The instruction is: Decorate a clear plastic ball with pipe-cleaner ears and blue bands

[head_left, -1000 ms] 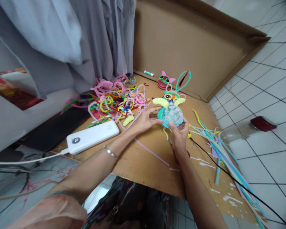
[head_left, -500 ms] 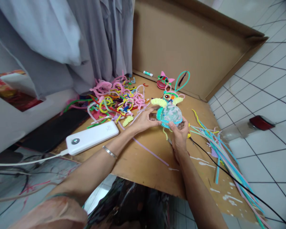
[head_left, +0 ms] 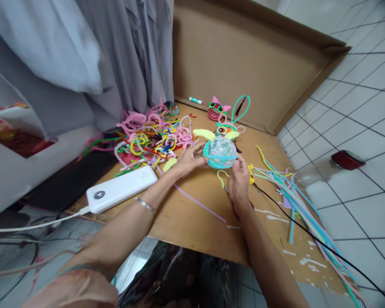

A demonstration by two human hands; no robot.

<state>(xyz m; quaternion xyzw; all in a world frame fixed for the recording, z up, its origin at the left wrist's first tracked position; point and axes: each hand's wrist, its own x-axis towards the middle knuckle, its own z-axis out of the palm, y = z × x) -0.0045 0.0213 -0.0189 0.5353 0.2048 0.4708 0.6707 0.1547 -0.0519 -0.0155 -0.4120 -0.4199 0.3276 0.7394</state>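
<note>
Between my two hands is a clear ball (head_left: pixel 223 148) with turquoise pipe cleaner bands around it and whitish-green patches on its dome. My left hand (head_left: pixel 192 160) grips its left side with thumb and fingers. On the right edge, the fingers of my right hand (head_left: pixel 239 175) hold the rim. Right behind the ball are pale yellow fuzzy pieces (head_left: pixel 205 134) and a pipe cleaner figure (head_left: pixel 225 129) with an eye and pink loops; whether these are joined to the ball I cannot tell. A curled pale yellow pipe cleaner (head_left: pixel 223 176) shows below the ball.
A tangle of coloured pipe cleaners (head_left: pixel 154 132) and a white power bank (head_left: pixel 122 188) are at left. To the right lie long pipe cleaners (head_left: pixel 291 192), a yellow tool (head_left: pixel 251 174) with a black cord, and a jar (head_left: pixel 333 164). A red pipe cleaner figure (head_left: pixel 215 112) and glue stick (head_left: pixel 195 100) stand behind.
The ball has turned in my hands, so its turquoise band crosses lower front more openly. My right thumb has slid off its front to the right edge.
</note>
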